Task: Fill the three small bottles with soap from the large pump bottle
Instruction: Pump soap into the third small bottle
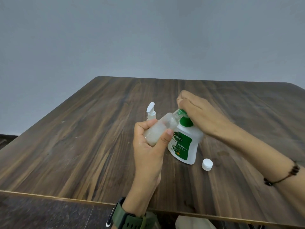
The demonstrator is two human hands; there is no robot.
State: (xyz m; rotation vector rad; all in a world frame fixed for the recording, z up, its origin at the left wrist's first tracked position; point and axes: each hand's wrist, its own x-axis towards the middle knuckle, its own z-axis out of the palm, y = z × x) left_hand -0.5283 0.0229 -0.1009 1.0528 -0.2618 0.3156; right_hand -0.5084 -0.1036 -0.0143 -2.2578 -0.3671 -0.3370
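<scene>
Near the table's (82, 146) right edge, left hand (148, 146) grips a tilted bottle (158, 128) at the spout; right hand (198, 113) presses the pump (185, 119). Misalignment risks spilling soap.

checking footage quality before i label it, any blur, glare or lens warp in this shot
Head view: wide-angle warp bows the table edges; lighting is soft and even, shadows faint, no hard glare; the Dettol bottle label reads sharply; the left hand and small bottle are clear, the right hand fingertips slightly smeared; the watch at the bottom edge is softer.
</scene>
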